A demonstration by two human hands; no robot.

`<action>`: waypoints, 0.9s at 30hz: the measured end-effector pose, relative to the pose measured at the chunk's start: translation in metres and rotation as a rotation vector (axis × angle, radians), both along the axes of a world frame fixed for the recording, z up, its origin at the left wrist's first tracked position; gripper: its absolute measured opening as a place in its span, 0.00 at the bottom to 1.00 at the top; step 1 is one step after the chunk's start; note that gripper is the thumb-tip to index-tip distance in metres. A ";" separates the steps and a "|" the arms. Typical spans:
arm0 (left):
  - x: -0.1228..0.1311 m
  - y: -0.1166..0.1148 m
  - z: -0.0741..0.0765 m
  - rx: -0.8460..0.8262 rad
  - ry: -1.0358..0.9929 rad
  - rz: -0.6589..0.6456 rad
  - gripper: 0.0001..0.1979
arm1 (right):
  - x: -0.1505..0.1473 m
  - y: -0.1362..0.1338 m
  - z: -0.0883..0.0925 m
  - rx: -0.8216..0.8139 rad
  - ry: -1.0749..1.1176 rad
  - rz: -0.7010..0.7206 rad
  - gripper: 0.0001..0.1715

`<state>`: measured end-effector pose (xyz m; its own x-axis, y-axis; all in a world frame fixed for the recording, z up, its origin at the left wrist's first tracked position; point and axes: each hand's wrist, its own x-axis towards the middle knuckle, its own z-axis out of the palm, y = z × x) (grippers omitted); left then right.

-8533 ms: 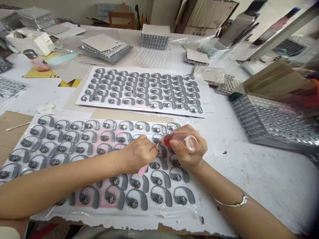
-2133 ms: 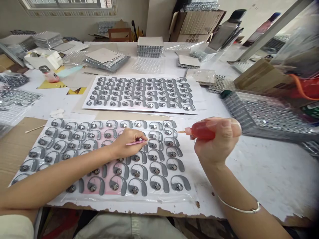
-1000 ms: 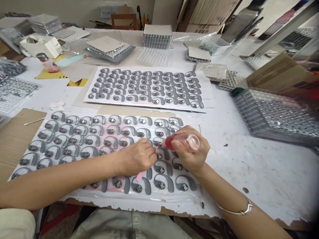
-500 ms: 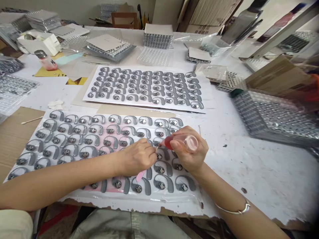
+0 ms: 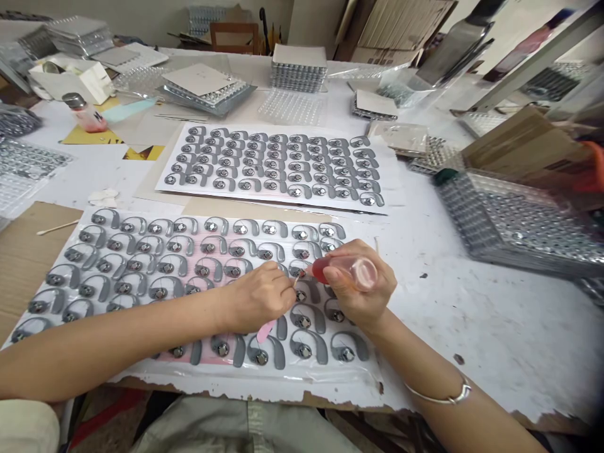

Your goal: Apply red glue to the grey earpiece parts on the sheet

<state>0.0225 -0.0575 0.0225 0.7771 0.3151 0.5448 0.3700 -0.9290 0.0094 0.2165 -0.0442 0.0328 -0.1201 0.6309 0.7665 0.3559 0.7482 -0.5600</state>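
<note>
Rows of grey ear-hook-shaped parts with round metallic pieces lie on a white sheet (image 5: 198,372) in front of me. My right hand (image 5: 365,296) is wrapped round a small bottle of reddish liquid (image 5: 346,270), tilted with its tip pointing left at a part in the right-hand columns. Just left of that tip, my left hand (image 5: 264,296) is closed in a pinch on a thin stick (image 5: 296,282) whose end is near the same part. A pink piece (image 5: 265,330) shows below my left hand; whether it is held is unclear.
Behind lies a second sheet (image 5: 163,184) of similar parts. A cotton swab (image 5: 57,228) rests on cardboard (image 5: 28,251) at the left. A capped bottle (image 5: 85,114) stands at the back left. At the right are a stack of clear trays (image 5: 519,226) and a cardboard box (image 5: 523,141).
Both hands keep almost the same pose, with the bottle still at the left hand's fingertips. The whole view has shifted very slightly.
</note>
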 end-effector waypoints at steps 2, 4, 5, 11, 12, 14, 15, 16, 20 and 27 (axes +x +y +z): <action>0.000 0.000 0.000 -0.002 0.002 0.000 0.13 | 0.001 0.000 -0.001 0.004 -0.006 -0.005 0.05; 0.000 0.000 -0.001 -0.005 0.010 -0.004 0.12 | 0.001 0.000 -0.002 0.011 -0.012 -0.010 0.05; -0.001 0.000 -0.001 -0.008 0.016 -0.003 0.12 | 0.001 0.000 -0.003 0.013 -0.012 -0.010 0.05; -0.003 0.000 -0.001 -0.016 0.016 -0.011 0.12 | 0.001 0.000 -0.004 0.033 -0.018 -0.005 0.04; -0.003 0.000 -0.001 -0.015 0.012 -0.012 0.11 | 0.001 0.000 -0.004 0.040 -0.022 -0.005 0.05; -0.003 0.000 -0.001 -0.014 0.008 -0.011 0.11 | 0.001 0.001 -0.004 0.053 -0.029 -0.006 0.05; -0.003 0.000 -0.001 -0.012 0.007 -0.008 0.11 | 0.001 0.001 -0.004 0.059 -0.033 -0.009 0.04; -0.003 0.000 -0.001 -0.010 0.007 -0.008 0.11 | 0.002 0.001 -0.004 0.065 -0.039 -0.011 0.04; -0.002 0.001 0.000 -0.017 0.017 -0.008 0.12 | 0.003 0.000 -0.005 0.079 -0.064 -0.020 0.04; -0.003 0.001 0.001 -0.019 0.018 -0.015 0.11 | 0.004 0.000 -0.001 0.110 -0.102 -0.025 0.04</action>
